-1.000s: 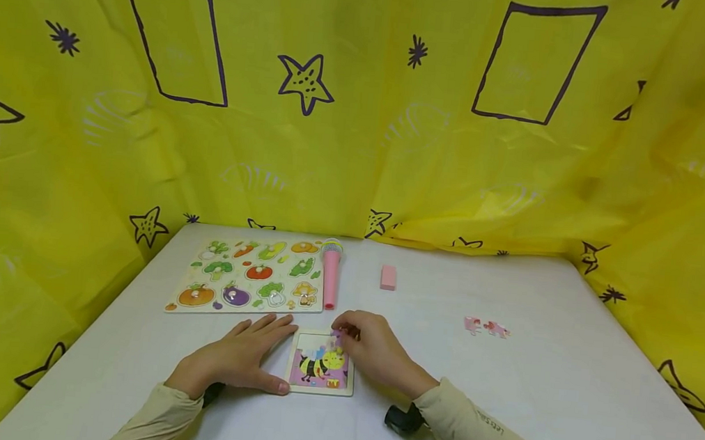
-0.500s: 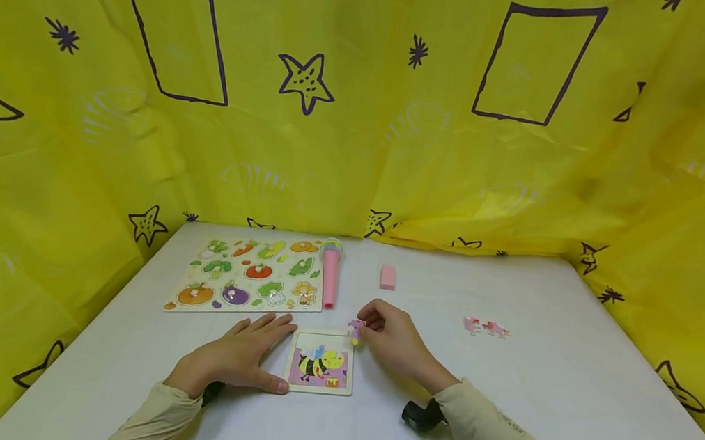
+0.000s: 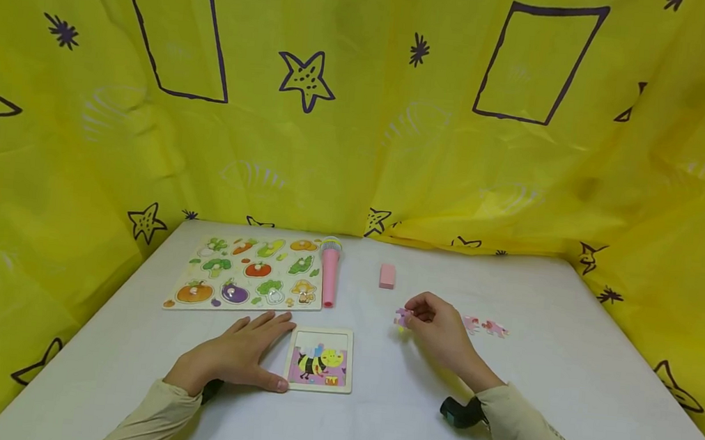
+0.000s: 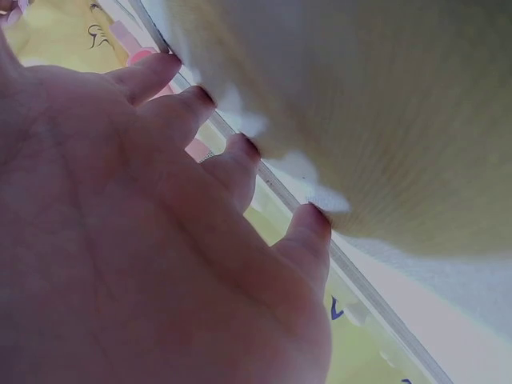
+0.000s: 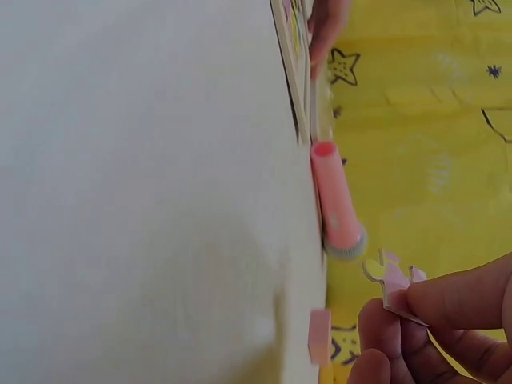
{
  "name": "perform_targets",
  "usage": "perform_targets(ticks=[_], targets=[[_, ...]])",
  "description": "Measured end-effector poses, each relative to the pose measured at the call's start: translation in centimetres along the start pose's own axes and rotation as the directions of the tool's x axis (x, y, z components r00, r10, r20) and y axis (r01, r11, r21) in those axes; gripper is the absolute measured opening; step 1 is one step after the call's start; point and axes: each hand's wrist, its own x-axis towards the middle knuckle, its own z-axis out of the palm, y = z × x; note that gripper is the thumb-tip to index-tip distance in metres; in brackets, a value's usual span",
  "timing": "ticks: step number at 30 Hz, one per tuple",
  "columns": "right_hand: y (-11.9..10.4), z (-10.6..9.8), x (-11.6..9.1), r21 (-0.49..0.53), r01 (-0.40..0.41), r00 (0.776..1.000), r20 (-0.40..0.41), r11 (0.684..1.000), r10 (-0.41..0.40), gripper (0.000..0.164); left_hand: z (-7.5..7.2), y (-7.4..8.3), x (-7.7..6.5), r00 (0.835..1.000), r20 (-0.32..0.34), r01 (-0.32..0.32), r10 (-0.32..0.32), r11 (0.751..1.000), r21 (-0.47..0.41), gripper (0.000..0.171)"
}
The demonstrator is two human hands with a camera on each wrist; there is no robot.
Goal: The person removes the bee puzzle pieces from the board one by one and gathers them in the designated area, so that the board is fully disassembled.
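My right hand (image 3: 443, 333) pinches a pink and yellow jigsaw piece (image 5: 394, 282) between thumb and fingers, over the table right of the puzzle frame. My left hand (image 3: 240, 353) lies flat with spread fingers, thumb and forefinger at the left edge of a small square jigsaw tray (image 3: 350, 363). A bee picture (image 3: 314, 365) fills the tray's lower part; the upper strip shows bare backing. Two joined-looking pink jigsaw pieces (image 3: 494, 328) lie beyond the right hand, one partly behind it. In the left wrist view, the left palm (image 4: 160, 232) fills much of the frame.
A vegetable peg puzzle board (image 3: 287, 276) lies behind the left hand. A pink toy microphone (image 3: 330, 277) lies along its right edge. A pink block (image 3: 387, 276) stands farther right. Yellow patterned cloth (image 3: 357, 164) hangs around the white table (image 3: 390, 433).
My right hand has lifted the pink and yellow jigsaw piece away from the tray's upper right corner and carried it right. The left hand stays at the tray's edge.
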Motion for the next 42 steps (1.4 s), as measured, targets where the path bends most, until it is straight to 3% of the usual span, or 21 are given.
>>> perform_targets(ticks=[13,24,30,42], targets=[[2.5,-7.8,-0.7,-0.066,-0.036,0.998,-0.057,0.997,0.032,0.017,0.1,-0.1,0.1,1.0,-0.002,0.0,0.0,1.0,0.001,0.106],[6.2,-15.3,-1.5,-0.185,-0.128,0.992,-0.014,0.974,0.128,0.029,-0.1,-0.1,0.0,1.0,-0.009,-0.011,0.011,1.0,-0.009,0.106],[7.9,-17.0,-2.0,-0.204,-0.17,0.984,0.022,0.964,0.178,0.028,0.0,-0.1,0.0,1.0,-0.005,-0.008,0.008,1.0,-0.01,0.105],[9.2,-17.5,-1.5,-0.224,-0.192,0.977,0.048,0.955,0.207,0.028,0.0,-0.2,0.1,1.0,-0.005,-0.01,0.01,1.0,-0.002,0.106]])
